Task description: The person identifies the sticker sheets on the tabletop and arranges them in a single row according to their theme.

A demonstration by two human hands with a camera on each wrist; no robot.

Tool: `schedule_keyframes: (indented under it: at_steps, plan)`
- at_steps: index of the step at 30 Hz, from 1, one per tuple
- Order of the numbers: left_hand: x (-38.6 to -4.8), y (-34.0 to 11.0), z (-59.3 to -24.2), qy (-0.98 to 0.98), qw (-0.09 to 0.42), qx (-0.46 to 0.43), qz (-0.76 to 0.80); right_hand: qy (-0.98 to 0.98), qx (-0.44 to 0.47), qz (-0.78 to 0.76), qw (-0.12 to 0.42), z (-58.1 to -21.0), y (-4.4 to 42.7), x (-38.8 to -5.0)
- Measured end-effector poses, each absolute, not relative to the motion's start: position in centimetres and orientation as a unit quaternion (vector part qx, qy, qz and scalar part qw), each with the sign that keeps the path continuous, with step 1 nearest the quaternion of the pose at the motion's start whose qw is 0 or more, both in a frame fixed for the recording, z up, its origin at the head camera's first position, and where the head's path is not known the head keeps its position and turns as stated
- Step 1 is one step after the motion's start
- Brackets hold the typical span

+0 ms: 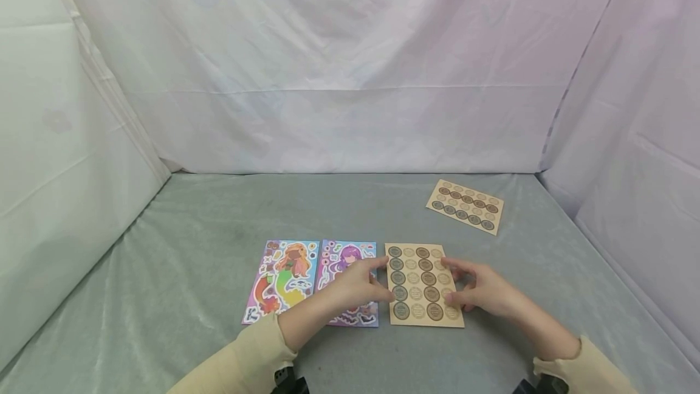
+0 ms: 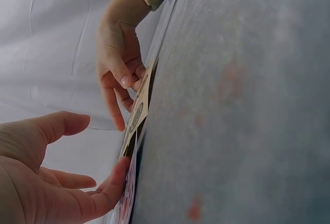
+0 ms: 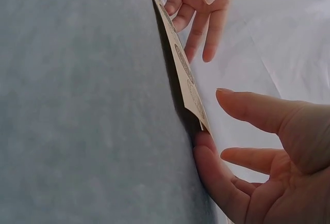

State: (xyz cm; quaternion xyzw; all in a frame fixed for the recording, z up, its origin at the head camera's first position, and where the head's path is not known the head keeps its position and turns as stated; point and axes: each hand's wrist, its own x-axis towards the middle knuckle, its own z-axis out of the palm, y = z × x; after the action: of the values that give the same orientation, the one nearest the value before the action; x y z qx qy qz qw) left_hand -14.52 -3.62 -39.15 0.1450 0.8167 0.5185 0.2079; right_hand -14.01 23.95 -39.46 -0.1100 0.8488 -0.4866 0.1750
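Note:
A tan sheet of round stickers (image 1: 415, 284) lies on the grey cloth between the two hands, its printed circles in dark and pale columns. At its left edge is my left hand (image 1: 358, 284), fingers spread and a fingertip touching the edge. My right hand (image 1: 483, 287) is at the opposite edge in the same way. In the right wrist view, a finger (image 3: 203, 146) meets the sheet's lower corner while the thumb stays apart. That view shows a dark gap under the sheet's near edge (image 3: 178, 79). Neither hand visibly pinches the sheet.
Left of the tan sheet lie two colourful mermaid sticker sheets, one with an orange-haired figure (image 1: 284, 278), the other purple-haired (image 1: 347, 254) and partly covered by my left forearm. A second tan sticker sheet (image 1: 465, 205) lies askew at back right. White curtains (image 1: 350, 126) enclose the table.

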Motion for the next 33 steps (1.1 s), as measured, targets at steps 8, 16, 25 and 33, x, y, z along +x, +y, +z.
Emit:
schedule_keyframes:
  at_steps: [8,16,25,33]
  plan:
    - [-14.6,-3.6,-39.1,0.82,0.205,0.151,0.512,0.863,-0.116,-0.464,0.164,-39.1,23.9,-14.0]
    - [-14.6,-3.6,-39.1,0.817,0.205,0.161,0.514,0.867,-0.116,-0.458,0.159,-39.0,23.9,-13.9]
    - [-14.8,-3.6,-38.9,0.806,0.205,0.162,0.531,0.867,-0.116,-0.459,0.152,-38.4,23.8,-13.9]
    - [-15.2,-3.6,-38.6,0.8,0.204,0.163,0.541,0.871,-0.119,-0.457,0.134,-37.9,24.0,-14.2]
